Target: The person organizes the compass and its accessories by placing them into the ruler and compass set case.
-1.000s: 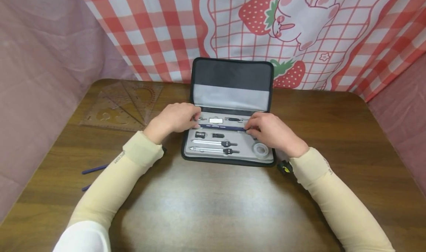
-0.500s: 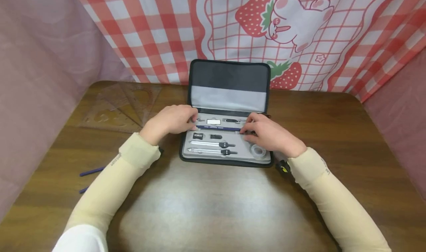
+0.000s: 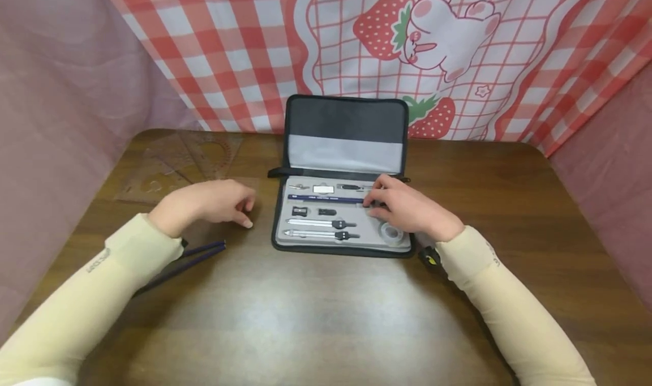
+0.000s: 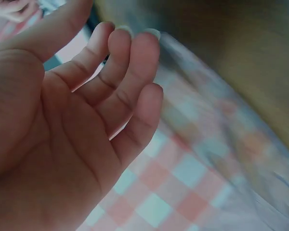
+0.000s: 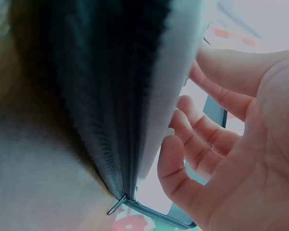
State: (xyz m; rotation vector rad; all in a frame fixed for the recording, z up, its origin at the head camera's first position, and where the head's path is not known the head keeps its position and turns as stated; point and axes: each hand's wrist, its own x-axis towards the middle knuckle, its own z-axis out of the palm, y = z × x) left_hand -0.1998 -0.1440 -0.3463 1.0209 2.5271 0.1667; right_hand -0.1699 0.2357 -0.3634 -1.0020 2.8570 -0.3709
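An open black zip case (image 3: 347, 117) stands in the middle of the table with its lid up. In its grey insert lies a dark blue pencil (image 3: 326, 198), its right end under the fingertips of my right hand (image 3: 404, 207). Those fingers are loosely bent over the insert. A white eraser (image 3: 323, 189), a black sharpener (image 3: 299, 211), two silver compasses (image 3: 313, 223) and a clear round container (image 3: 391, 233) sit in the same insert. My left hand (image 3: 206, 205) hangs left of the case, fingers relaxed and holding nothing. Its palm (image 4: 62, 125) shows bare in the left wrist view.
Clear set squares and a protractor (image 3: 178, 168) lie at the back left. Two dark blue pencils (image 3: 201, 253) rest on the table partly under the left sleeve. A checkered cloth (image 3: 229, 46) hangs behind the table's back edge.
My left hand has come off the pencil's left end and moved left, away from the case. My right hand stays at the pencil's right end, now with looser fingers.
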